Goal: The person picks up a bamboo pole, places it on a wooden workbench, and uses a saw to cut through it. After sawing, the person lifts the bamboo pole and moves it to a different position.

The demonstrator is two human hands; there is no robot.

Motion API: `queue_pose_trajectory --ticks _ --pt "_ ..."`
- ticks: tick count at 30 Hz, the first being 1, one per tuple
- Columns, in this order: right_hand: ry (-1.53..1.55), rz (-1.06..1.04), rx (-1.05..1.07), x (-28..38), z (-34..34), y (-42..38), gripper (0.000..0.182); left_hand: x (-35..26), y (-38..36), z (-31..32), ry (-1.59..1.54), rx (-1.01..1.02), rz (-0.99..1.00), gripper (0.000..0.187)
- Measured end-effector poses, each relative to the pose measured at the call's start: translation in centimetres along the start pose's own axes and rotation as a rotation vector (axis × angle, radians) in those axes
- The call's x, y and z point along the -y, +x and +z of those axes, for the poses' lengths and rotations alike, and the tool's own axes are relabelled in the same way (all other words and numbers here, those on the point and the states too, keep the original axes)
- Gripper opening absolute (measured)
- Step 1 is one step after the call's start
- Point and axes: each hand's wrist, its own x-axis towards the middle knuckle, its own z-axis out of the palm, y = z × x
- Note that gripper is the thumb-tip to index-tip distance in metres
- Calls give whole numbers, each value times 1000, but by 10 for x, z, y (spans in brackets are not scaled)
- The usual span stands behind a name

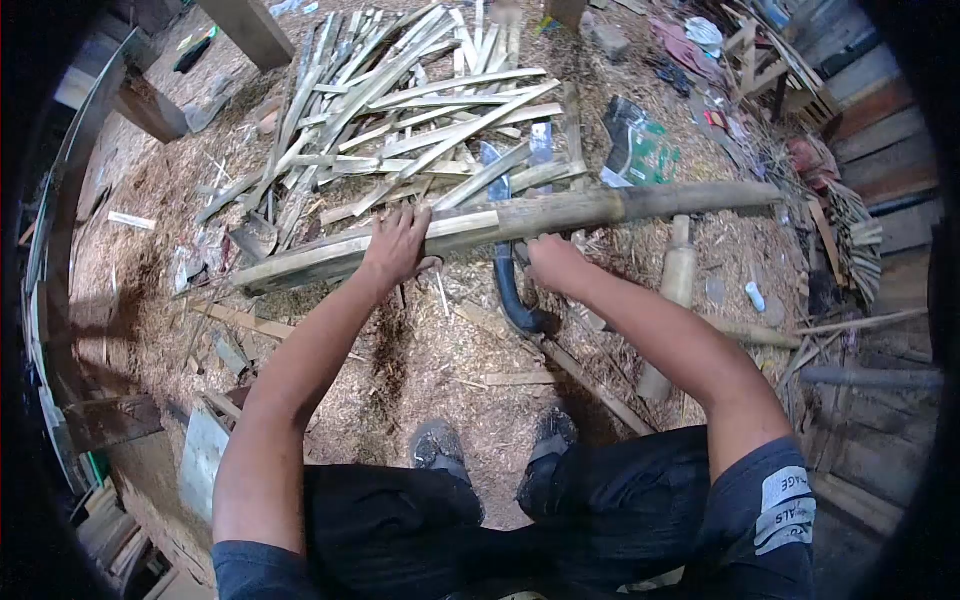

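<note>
A long bamboo pole (565, 212) lies across in front of me, its left part pale and split or shaved. My left hand (397, 243) is closed over the pole, left of its middle, with fingers on top. Just below the pole my right hand (550, 262) is curled into a fist; a dark piece shows at its fingers, but what it grips is hidden. Beside that fist, a dark blue curved piece (508, 285) runs down from under the pole to a hooked lower end.
Bamboo strips (400, 120) are heaped beyond the pole. A pale club-shaped wooden piece (680, 268) stands at right, near a white bottle (754, 296). A crumpled green-and-black wrapper (640, 145) lies behind. Shavings cover the ground (450, 345); wooden posts (248, 30) rise at upper left.
</note>
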Motion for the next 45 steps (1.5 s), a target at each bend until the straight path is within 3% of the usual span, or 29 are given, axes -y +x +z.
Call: queue_pose_trajectory --ticks 1,2,3,8,14,16,21,24,26,29,30,32,33,37,39,42,45 --pt "-2 1 -124 -1 5 5 20 0 1 1 11 108 -37 99" --pt "13 51 -42 -5 10 11 32 -1 0 2 46 83 -33 93" --pt "16 48 -37 -7 12 14 32 0 1 7 45 89 -35 93" --pt "-97 -8 -48 -6 18 21 18 1 0 26 9 19 -13 91" --pt "-202 -58 -64 -8 22 23 19 7 3 30 64 11 18 87" --pt "-176 -49 -81 -4 16 17 20 5 5 11 38 104 24 85" --pt "-140 -84 -150 -3 7 -4 16 4 0 -8 41 84 80 80" --pt "-28 -33 -74 6 -10 -15 13 5 1 -21 -29 111 63 81" --pt "12 -20 180 31 -46 -33 38 13 5 -23 -76 102 57 83" --pt "78 -184 34 21 -49 -38 36 22 -1 -26 -33 -35 137 80" --pt "75 -187 27 27 -55 -42 36 23 -1 -34 -66 27 122 78" --pt "354 -69 178 37 -69 -52 33 36 -1 -33 -42 -33 140 78" --pt "347 -70 178 52 -81 -64 33 41 -2 -31 -24 -88 159 78" --pt "255 -125 136 100 -119 -101 39 52 -11 -29 -67 68 91 81" --pt "417 -43 156 119 -162 -125 40 50 -18 -24 -86 128 34 86" --pt "662 -38 -26 129 -225 -157 41 51 -34 5 60 10 75 90" --pt "918 -26 -124 124 -230 -163 37 50 -38 11 19 59 86 92"
